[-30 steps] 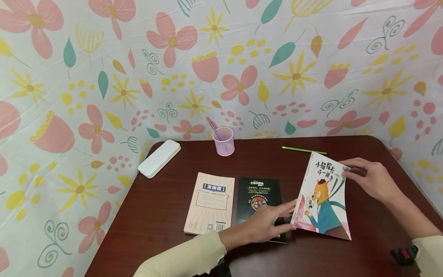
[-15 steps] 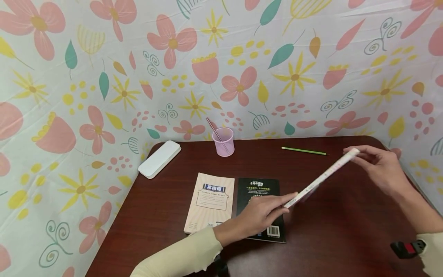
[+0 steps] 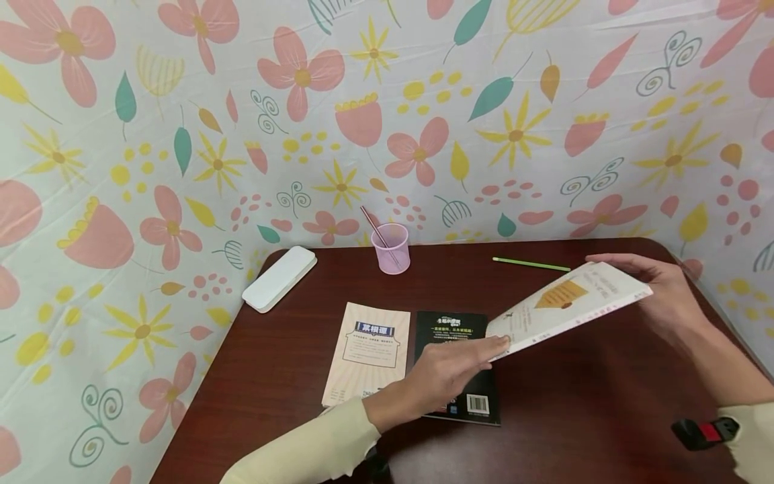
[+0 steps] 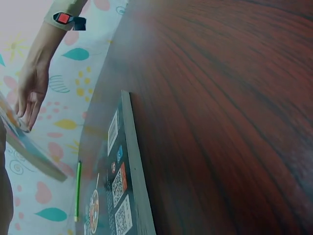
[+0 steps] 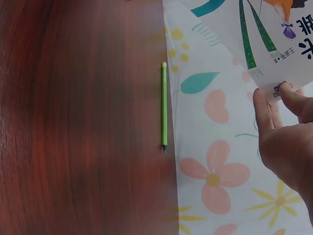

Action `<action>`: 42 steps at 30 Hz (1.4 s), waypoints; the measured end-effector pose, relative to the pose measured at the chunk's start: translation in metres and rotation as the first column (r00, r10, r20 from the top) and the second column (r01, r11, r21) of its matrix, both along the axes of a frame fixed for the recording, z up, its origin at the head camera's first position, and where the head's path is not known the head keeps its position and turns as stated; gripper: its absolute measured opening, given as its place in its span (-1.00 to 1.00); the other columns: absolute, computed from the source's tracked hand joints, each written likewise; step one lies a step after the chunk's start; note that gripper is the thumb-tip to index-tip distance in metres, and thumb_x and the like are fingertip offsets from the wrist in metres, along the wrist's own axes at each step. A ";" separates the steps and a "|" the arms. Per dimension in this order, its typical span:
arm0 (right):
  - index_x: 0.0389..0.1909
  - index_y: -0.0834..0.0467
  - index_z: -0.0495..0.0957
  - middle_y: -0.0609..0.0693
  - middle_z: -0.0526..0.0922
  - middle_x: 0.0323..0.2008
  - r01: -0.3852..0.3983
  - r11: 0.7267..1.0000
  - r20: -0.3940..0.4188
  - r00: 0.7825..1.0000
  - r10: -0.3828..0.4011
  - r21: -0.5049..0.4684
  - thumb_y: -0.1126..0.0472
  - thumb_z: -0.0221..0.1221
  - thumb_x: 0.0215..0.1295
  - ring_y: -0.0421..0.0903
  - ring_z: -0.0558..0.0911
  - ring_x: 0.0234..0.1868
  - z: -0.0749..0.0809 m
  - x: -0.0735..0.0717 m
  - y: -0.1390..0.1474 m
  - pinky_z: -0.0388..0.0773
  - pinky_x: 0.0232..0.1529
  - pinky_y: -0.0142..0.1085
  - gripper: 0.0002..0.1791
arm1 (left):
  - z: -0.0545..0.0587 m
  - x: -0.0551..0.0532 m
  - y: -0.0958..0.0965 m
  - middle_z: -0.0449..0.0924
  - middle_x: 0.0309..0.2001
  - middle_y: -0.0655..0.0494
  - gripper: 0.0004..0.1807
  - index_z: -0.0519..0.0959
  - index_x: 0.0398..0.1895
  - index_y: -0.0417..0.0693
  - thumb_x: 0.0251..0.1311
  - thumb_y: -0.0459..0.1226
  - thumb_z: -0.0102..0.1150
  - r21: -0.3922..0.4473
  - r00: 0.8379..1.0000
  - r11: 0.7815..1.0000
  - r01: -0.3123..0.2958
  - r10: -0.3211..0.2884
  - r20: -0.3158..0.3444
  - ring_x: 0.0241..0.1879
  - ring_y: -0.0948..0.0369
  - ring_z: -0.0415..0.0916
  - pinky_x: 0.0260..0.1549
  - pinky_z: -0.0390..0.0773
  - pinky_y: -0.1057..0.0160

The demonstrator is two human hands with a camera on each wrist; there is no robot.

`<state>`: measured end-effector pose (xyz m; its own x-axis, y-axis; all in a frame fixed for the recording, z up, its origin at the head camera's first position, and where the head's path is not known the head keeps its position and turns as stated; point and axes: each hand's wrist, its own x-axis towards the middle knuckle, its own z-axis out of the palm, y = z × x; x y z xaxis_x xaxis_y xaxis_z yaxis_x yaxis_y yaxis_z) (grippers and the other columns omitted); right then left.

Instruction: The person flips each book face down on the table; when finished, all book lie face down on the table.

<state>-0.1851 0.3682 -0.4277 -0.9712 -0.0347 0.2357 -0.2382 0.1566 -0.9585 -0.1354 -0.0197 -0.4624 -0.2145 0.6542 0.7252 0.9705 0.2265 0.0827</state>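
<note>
Both hands hold a white picture book [image 3: 562, 306] tilted above the right part of the table, its back cover facing up in the head view. My left hand [image 3: 444, 373] pinches the near left corner. At the far right end, my right hand [image 3: 662, 289] grips another corner, its fingers partly hidden by the book. In the right wrist view the thumb presses the front cover [image 5: 274, 58], which shows green scarf ends. Below the left hand lies a black book [image 3: 484, 383], partly covered by that hand. A cream book [image 3: 369, 349] lies beside it to the left.
A green pencil [image 3: 532, 264] lies near the table's back edge, behind the picture book. A pink cup [image 3: 392, 252] with a striped stick stands at the back. A white case [image 3: 279, 277] lies at the back left. Flower-patterned cloth [image 3: 417, 101] hangs behind the table [image 3: 254, 403].
The picture book has turned over, from front cover up, through edge-on, to back cover up. My right hand has shifted its hold at the corner; the left stays near the other end.
</note>
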 end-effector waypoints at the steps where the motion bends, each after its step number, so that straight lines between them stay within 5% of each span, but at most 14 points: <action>1: 0.40 0.30 0.55 -0.25 0.75 0.13 -0.040 0.997 0.010 0.999 0.041 -0.063 0.54 0.20 0.47 -0.30 0.69 -0.10 -0.001 0.000 -0.001 0.66 -0.41 -0.45 -0.50 | 0.000 0.000 -0.001 0.62 0.34 0.03 -0.47 0.56 0.41 -0.19 0.39 -0.39 0.37 -0.008 0.999 1.000 -0.001 0.001 -0.043 0.36 0.30 0.50 0.29 0.43 0.40; 5: 0.45 0.23 0.52 -0.16 0.76 0.16 -0.105 0.957 0.133 0.980 0.145 -0.270 0.52 0.19 0.48 -0.19 0.76 -0.12 0.000 0.000 -0.005 0.71 -0.43 -0.34 -0.45 | -0.002 0.001 -0.003 0.60 0.36 0.08 -0.56 0.61 0.38 -0.13 0.48 -0.32 0.29 -0.029 0.984 1.000 -0.007 0.002 -0.177 0.38 0.28 0.49 0.24 0.47 0.43; 10: 0.53 0.00 0.48 -0.27 0.76 0.13 -0.089 0.969 0.310 0.937 0.160 -0.232 0.20 0.21 0.59 -0.14 0.80 -0.21 0.003 0.000 -0.007 0.74 -0.39 -0.26 -0.46 | -0.011 0.004 -0.005 0.55 0.38 0.14 -0.57 0.60 0.42 -0.02 0.54 -0.34 0.20 -0.092 0.960 0.995 -0.047 0.020 -0.279 0.37 0.30 0.49 0.14 0.52 0.47; 14: 0.56 0.06 0.43 -0.26 0.75 0.15 -0.126 0.972 0.323 0.928 0.187 -0.199 0.13 0.15 0.64 -0.18 0.78 -0.12 -0.006 -0.003 -0.010 0.74 -0.29 -0.28 -0.46 | -0.022 0.007 -0.005 0.53 0.40 0.18 -0.56 0.58 0.45 0.05 0.60 -0.34 0.09 -0.157 0.939 0.984 -0.088 0.030 -0.342 0.38 0.32 0.47 0.26 0.46 0.41; 16: 0.57 0.13 0.40 -0.27 0.76 0.12 -0.135 0.987 0.319 0.934 0.158 -0.093 0.09 0.15 0.64 -0.19 0.77 -0.10 -0.013 -0.004 -0.013 0.73 -0.26 -0.28 -0.43 | -0.029 0.009 -0.004 0.54 0.38 0.21 -0.58 0.59 0.44 0.07 0.62 -0.32 0.05 -0.176 0.937 0.980 -0.094 0.027 -0.348 0.36 0.34 0.49 0.33 0.41 0.37; 19: 0.55 0.16 0.41 -0.37 0.74 0.07 -0.136 0.981 0.304 0.949 0.090 0.135 0.03 0.20 0.61 -0.21 0.74 -0.16 -0.024 -0.007 -0.015 0.72 -0.28 -0.29 -0.39 | -0.038 0.013 0.000 0.57 0.35 0.25 -0.60 0.60 0.43 0.10 0.65 -0.23 0.04 -0.189 0.945 0.978 -0.088 0.022 -0.327 0.32 0.37 0.52 0.30 0.44 0.38; 22: 0.52 0.20 0.45 -0.47 0.70 0.07 -0.126 0.960 0.270 0.961 0.056 0.250 0.04 0.24 0.58 -0.26 0.71 -0.15 -0.035 -0.009 -0.016 0.70 -0.29 -0.32 -0.40 | -0.045 0.017 0.004 0.59 0.33 0.29 -0.60 0.62 0.41 0.11 0.62 -0.12 0.10 -0.195 0.946 0.977 -0.086 0.019 -0.322 0.29 0.40 0.54 0.26 0.48 0.40; 28: 0.47 0.23 0.50 -0.49 0.66 0.09 -0.097 0.954 0.228 0.973 0.031 0.284 0.10 0.24 0.58 -0.36 0.68 -0.10 -0.047 -0.011 -0.015 0.69 -0.24 -0.37 -0.45 | -0.049 0.019 0.010 0.59 0.32 0.33 -0.59 0.65 0.37 0.15 0.56 -0.04 0.18 -0.211 0.962 0.975 -0.067 0.007 -0.273 0.30 0.45 0.52 0.29 0.42 0.45; 35: 0.47 0.19 0.52 -0.27 0.68 0.22 -0.088 0.940 0.227 0.974 0.012 0.330 0.08 0.23 0.59 -0.47 0.63 -0.04 -0.051 -0.014 -0.017 0.67 -0.17 -0.41 -0.47 | -0.051 0.022 0.016 0.65 0.24 0.40 -0.65 0.73 0.26 0.21 0.51 -0.01 0.27 -0.234 0.996 0.972 -0.013 -0.007 -0.084 0.25 0.51 0.53 0.24 0.36 0.57; 42: 0.47 0.20 0.51 -0.18 0.68 0.25 -0.086 0.937 0.237 0.972 0.003 0.340 0.11 0.23 0.59 -0.49 0.62 -0.03 -0.056 -0.017 -0.018 0.66 -0.15 -0.44 -0.47 | -0.057 0.025 0.024 0.74 0.10 0.47 -0.68 0.79 0.12 0.27 0.40 0.07 0.38 -0.242 0.998 0.969 -0.045 0.051 0.022 0.15 0.61 0.56 0.15 0.35 0.66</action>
